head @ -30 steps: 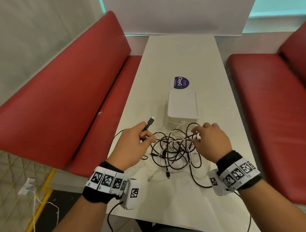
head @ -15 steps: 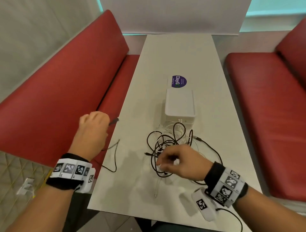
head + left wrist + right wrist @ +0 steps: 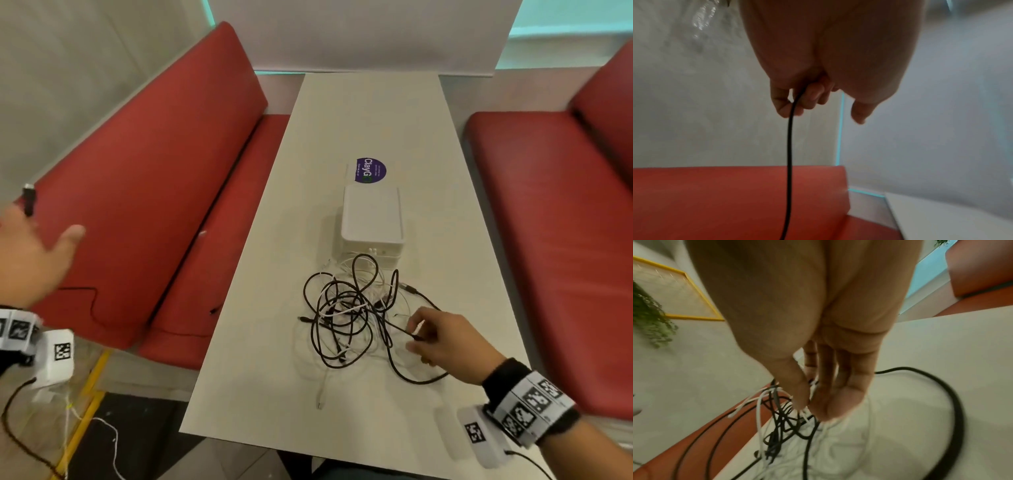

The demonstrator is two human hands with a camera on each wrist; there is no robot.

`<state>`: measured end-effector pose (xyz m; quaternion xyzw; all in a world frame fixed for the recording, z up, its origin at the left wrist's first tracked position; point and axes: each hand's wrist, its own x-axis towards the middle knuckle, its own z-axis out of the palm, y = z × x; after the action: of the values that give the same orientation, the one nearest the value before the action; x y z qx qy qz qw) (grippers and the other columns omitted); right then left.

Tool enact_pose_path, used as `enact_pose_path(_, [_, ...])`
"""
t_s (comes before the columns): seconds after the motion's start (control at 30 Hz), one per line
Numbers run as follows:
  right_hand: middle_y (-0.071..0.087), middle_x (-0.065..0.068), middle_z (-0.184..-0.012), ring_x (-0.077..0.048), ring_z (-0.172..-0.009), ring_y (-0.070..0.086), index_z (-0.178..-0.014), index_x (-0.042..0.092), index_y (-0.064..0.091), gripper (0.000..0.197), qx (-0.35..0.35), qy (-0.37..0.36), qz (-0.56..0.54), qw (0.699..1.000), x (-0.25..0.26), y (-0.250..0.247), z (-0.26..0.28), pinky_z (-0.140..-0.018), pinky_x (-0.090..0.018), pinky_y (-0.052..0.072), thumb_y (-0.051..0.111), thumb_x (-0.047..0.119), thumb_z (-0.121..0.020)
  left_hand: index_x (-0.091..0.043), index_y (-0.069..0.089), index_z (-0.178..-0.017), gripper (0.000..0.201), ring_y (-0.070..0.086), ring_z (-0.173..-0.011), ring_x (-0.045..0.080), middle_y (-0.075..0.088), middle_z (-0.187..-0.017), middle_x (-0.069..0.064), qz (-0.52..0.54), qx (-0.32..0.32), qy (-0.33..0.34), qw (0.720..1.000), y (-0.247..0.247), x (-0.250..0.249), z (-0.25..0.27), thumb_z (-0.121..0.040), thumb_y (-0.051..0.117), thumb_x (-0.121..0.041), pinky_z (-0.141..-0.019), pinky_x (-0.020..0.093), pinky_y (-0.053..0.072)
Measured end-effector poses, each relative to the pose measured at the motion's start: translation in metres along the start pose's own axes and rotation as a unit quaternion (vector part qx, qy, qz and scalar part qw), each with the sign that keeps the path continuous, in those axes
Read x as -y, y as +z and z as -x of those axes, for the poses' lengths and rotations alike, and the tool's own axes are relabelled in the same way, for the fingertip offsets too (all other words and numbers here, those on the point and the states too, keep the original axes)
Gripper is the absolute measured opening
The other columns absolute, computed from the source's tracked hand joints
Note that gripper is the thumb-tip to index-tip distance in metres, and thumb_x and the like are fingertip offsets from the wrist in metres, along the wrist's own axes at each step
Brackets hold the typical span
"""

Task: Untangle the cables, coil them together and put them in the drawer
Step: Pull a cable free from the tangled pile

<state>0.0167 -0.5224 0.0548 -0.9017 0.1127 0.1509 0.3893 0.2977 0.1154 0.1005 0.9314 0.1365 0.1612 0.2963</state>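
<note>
Left hand (image 3: 25, 260) is gripping 1 black cable (image 3: 789, 146) off the table's (image 3: 370, 113) left edge; right hand (image 3: 445, 346) is pinching a strand at the cable tangle's (image 3: 349, 318) right side.

Smooth matt white table (image 3: 370, 113), glossy red leather-look benches (image 3: 147, 178), smooth white plastic box (image 3: 371, 219), rubbery black cables (image 3: 342, 308)

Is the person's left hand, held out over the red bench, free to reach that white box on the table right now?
Probably not yet. The left hand grips a black cable far out over the red bench, well away from the white box; nothing blocks the path, though.
</note>
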Motion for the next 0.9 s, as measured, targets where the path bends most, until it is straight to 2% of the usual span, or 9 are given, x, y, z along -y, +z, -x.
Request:
enact_pose_path(0.07, [0.073,0.007,-0.073,-0.011,-0.067,0.067,-0.081,0.033,0.070,0.019,-0.083,-0.039,-0.012,0.996,0.010,-0.004,-0.001,-0.070,-0.028,0.055,0.082,0.019,-0.082,-0.030,0.054,-0.107,0.053,0.063,-0.089,0.042,0.065,-0.104,0.025,0.058,0.062,0.039,0.996,-0.021,-0.111,0.077,-0.083,0.054,-0.077,-0.085,0.059,0.050])
enact_pose_path(0.1, [0.074,0.008,-0.074,-0.009,-0.071,0.067,-0.080,0.034,0.074,0.018,-0.120,-0.061,-0.031,0.990,0.018,-0.010,-0.001,-0.070,-0.022,0.052,0.084,0.019,-0.081,-0.031,0.052,-0.095,0.039,0.056,-0.073,0.034,0.061,-0.080,0.011,0.084,0.101,0.045,0.990,-0.014,-0.137,0.104,-0.090,0.049,-0.069,-0.076,0.055,0.048])
enact_pose_path(0.17, [0.074,0.009,-0.077,-0.011,-0.076,0.067,-0.083,0.030,0.080,0.013,-0.158,-0.118,-0.082,0.977,0.039,-0.024,0.001,-0.070,-0.014,0.049,0.086,0.020,-0.079,-0.026,0.045,-0.079,0.036,0.036,-0.062,0.019,0.041,-0.066,-0.007,0.209,0.196,0.084,0.954,0.000,-0.198,0.157,-0.095,0.040,-0.057,-0.067,0.044,0.037])
enact_pose_path(0.23, [0.074,0.006,-0.082,-0.014,-0.077,0.068,-0.086,0.026,0.081,0.009,-0.167,-0.175,-0.125,0.962,0.063,-0.034,0.003,-0.073,-0.017,0.051,0.084,0.020,-0.080,-0.026,0.039,-0.076,0.029,0.030,-0.058,0.010,0.032,-0.067,-0.005,0.285,0.275,0.113,0.911,0.032,-0.225,0.189,-0.099,0.039,-0.045,-0.058,0.032,0.033])
enact_pose_path(0.3, [0.075,0.001,-0.084,-0.018,-0.080,0.071,-0.088,0.021,0.080,0.007,-0.144,-0.186,-0.199,0.951,0.083,-0.037,0.001,-0.077,-0.025,0.058,0.082,0.017,-0.083,-0.025,0.047,-0.078,0.027,0.037,-0.058,0.006,0.042,-0.066,-0.005,0.300,0.332,0.135,0.884,0.063,-0.245,0.220,-0.100,0.045,-0.039,-0.057,0.022,0.035])
enact_pose_path(0.47, [0.073,-0.011,-0.078,-0.024,-0.076,0.073,-0.103,0.018,0.073,0.024,-0.019,-0.171,-0.214,0.962,0.118,-0.013,-0.015,-0.082,-0.040,0.062,0.080,0.007,-0.084,-0.008,0.068,-0.088,0.025,0.074,-0.083,0.022,0.077,-0.082,0.006,0.326,0.398,0.095,0.852,0.107,-0.276,0.273,-0.105,0.050,-0.009,-0.084,0.034,0.060])
enact_pose_path(0.57, [0.076,-0.011,-0.074,-0.027,-0.074,0.075,-0.096,0.013,0.069,0.026,-0.062,-0.136,-0.263,0.953,0.124,-0.003,-0.025,-0.081,-0.043,0.063,0.084,0.003,-0.077,-0.001,0.066,-0.092,0.021,0.076,-0.087,0.035,0.076,-0.086,0.015,0.363,0.404,0.020,0.839,0.115,-0.287,0.293,-0.105,0.052,-0.011,-0.079,0.040,0.063])
enact_pose_path(0.67, [0.077,-0.006,-0.077,-0.018,-0.077,0.076,-0.098,0.016,0.077,0.023,-0.090,-0.128,-0.288,0.945,0.121,0.001,-0.030,-0.083,-0.036,0.061,0.085,0.006,-0.079,0.006,0.060,-0.099,0.024,0.073,-0.069,0.034,0.072,-0.077,0.019,0.379,0.411,-0.018,0.829,0.117,-0.287,0.299,-0.107,0.048,-0.014,-0.060,0.034,0.058])
enact_pose_path(0.9, [0.077,0.006,-0.082,-0.003,-0.080,0.072,-0.100,0.017,0.079,0.015,-0.122,-0.160,-0.252,0.947,0.121,-0.002,-0.033,-0.077,-0.012,0.052,0.074,0.008,-0.089,-0.001,0.071,-0.104,0.028,0.062,-0.063,0.016,0.077,-0.090,0.016,0.390,0.460,0.004,0.798,0.118,-0.283,0.300,-0.107,0.044,-0.009,-0.064,0.027,0.054])
